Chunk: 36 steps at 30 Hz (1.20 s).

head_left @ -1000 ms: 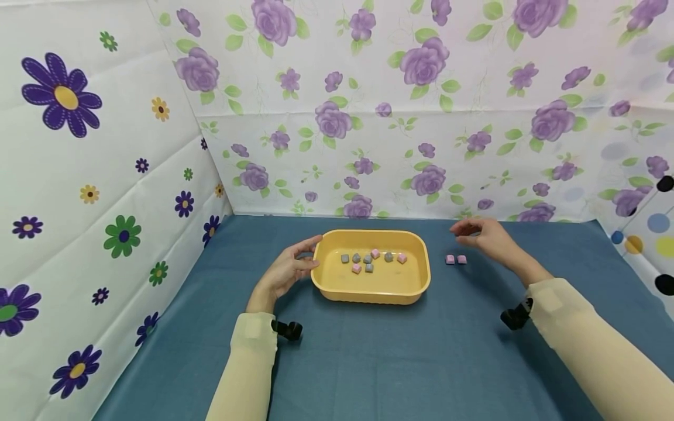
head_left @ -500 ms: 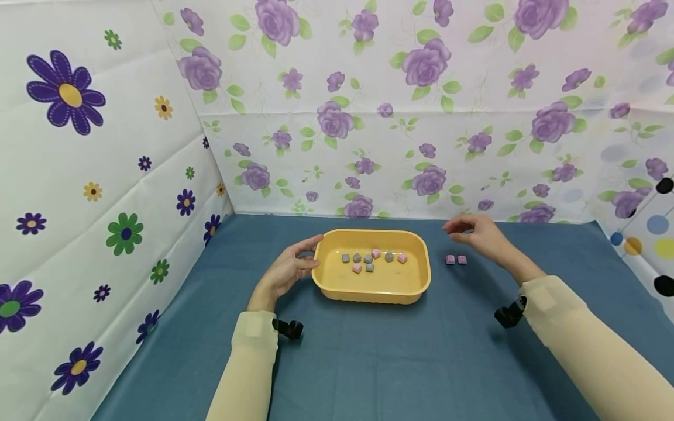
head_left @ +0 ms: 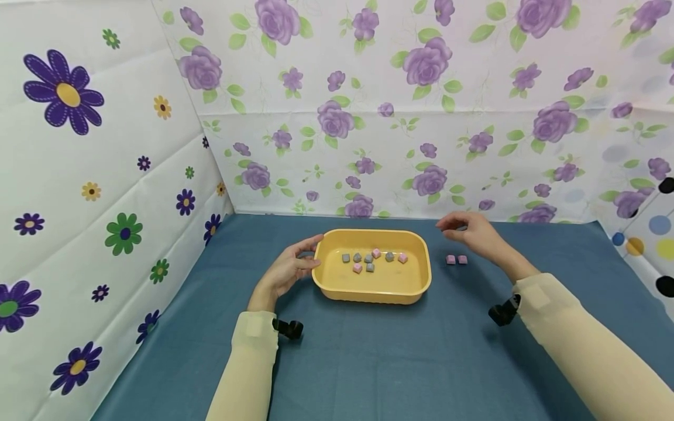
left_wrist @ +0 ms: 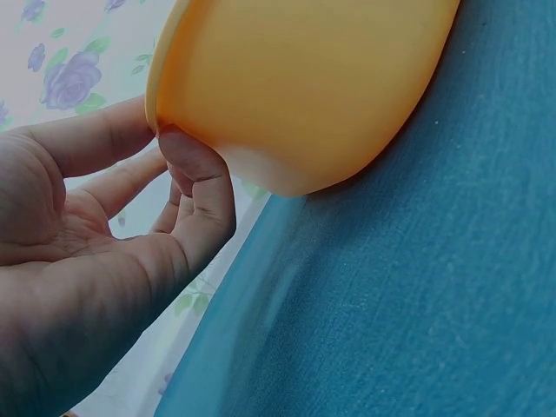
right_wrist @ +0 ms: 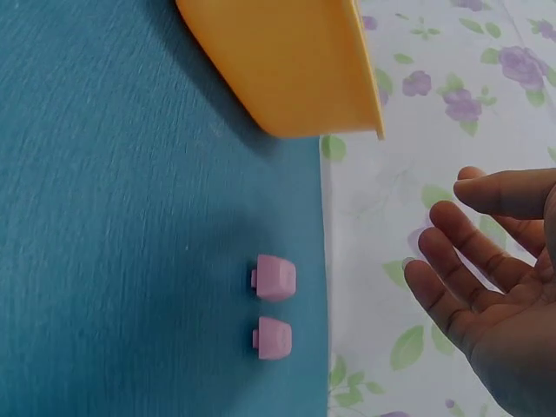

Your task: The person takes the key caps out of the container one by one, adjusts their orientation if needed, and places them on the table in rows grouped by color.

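A yellow plastic tray (head_left: 371,286) with rounded corners sits on the table. Inside lie several small cubes, some pink (head_left: 357,268) and some grey (head_left: 346,258). My left hand (head_left: 281,270) grips the tray's left rim; in the left wrist view, its fingers (left_wrist: 104,137) meet the rim from outside. To the tray's right, two pink cubes (head_left: 456,259) lie side by side, each with a short stub on one face in the right wrist view. My right hand (head_left: 470,234) hovers behind and above that pair, near the tray's right end, fingers loosely bent, holding nothing.
A dark blue cloth (head_left: 347,362) covers the table. Floral sheets (head_left: 389,146) hang along its back, with a daisy-print sheet (head_left: 131,175) at the left. Black wrist cameras (head_left: 288,328) are strapped on both sleeves.
My right hand has drifted left and slightly up, toward the tray. The left hand, the tray and the cubes have stayed put.
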### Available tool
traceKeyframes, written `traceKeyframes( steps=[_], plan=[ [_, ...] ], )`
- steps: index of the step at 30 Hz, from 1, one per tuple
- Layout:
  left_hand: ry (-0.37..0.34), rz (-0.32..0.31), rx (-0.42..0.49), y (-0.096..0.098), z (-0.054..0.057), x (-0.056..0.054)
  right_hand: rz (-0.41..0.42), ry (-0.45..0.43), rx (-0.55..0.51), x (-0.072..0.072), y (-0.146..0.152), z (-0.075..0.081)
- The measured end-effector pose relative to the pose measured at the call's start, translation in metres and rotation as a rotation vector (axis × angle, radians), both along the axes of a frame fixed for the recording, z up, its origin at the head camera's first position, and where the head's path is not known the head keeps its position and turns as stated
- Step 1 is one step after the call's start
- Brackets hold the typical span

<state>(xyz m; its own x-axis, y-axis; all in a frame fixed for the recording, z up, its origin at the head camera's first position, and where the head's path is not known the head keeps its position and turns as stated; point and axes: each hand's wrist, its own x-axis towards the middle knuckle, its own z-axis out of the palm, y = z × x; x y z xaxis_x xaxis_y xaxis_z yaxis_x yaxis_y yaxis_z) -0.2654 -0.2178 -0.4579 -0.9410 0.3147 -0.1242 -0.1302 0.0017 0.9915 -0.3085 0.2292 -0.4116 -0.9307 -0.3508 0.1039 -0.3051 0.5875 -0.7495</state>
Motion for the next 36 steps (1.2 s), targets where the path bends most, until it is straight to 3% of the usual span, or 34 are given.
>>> traceKeyframes(
  steps=[12, 23, 36],
  plan=[
    [-0.001, 0.003, -0.003, 0.000, 0.001, -0.001, 0.029, 0.004, -0.009, 0.002, -0.021, 0.011],
    [-0.008, 0.005, 0.003, 0.001, 0.001, 0.000, 0.057, 0.019, -0.044, -0.001, -0.029, 0.012],
    [-0.010, 0.004, 0.002, 0.001, 0.002, 0.001, 0.077, -0.002, -0.086, 0.006, -0.043, 0.020]
  ],
)
